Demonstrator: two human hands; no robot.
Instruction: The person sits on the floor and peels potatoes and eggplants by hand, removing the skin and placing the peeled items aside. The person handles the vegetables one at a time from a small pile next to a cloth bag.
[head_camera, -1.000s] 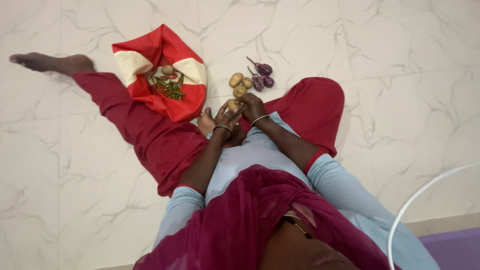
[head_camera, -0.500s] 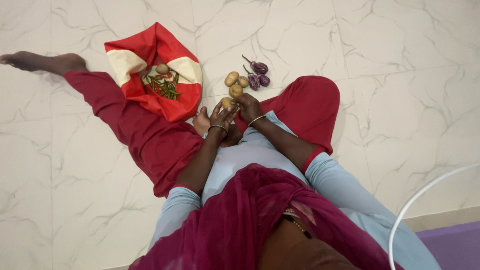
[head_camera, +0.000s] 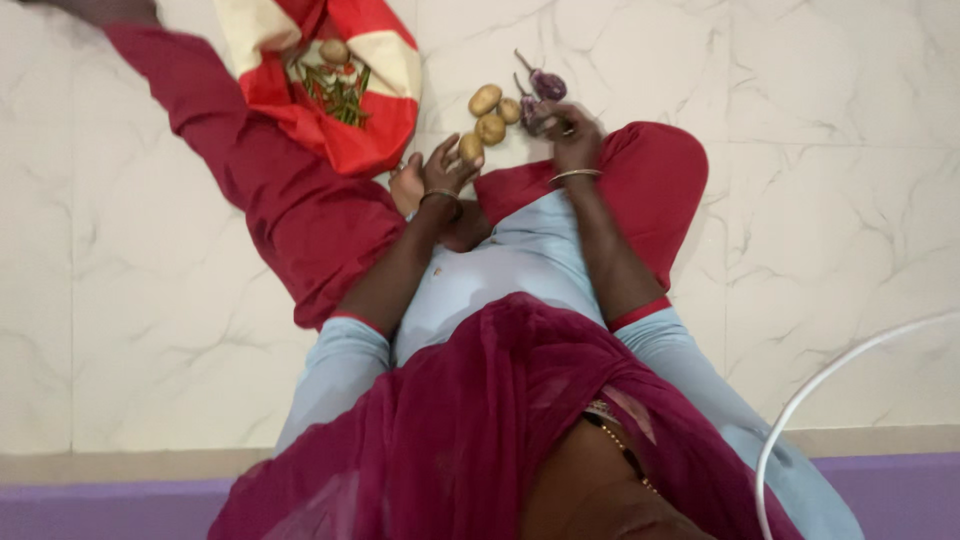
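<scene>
— Right now your left hand (head_camera: 447, 168) has its fingers curled round one small tan potato (head_camera: 470, 147), closed on it just above your bent knee. A second ago both hands met over that same potato; they have since parted.

— And my other hand?

— Your right hand (head_camera: 572, 128) has moved out to the side of that grip, onto the small purple stalked aubergines (head_camera: 540, 92) on the white marble floor (head_camera: 150, 300). Its fingers lie over one, but whether they are closed on it you cannot tell from this view.

— What sits between the two?

— Three more tan potatoes (head_camera: 490, 110), loose on the floor just beyond your left fingertips, touching one another, with the aubergines just beside them.

— Further out?

— On the far side of your left hand, past your outstretched leg in dark red cloth (head_camera: 300, 200), lies the red and cream cloth bag (head_camera: 370, 90), open, with green beans (head_camera: 335, 92) and one more potato inside. So the shared hold has split into two.
</scene>
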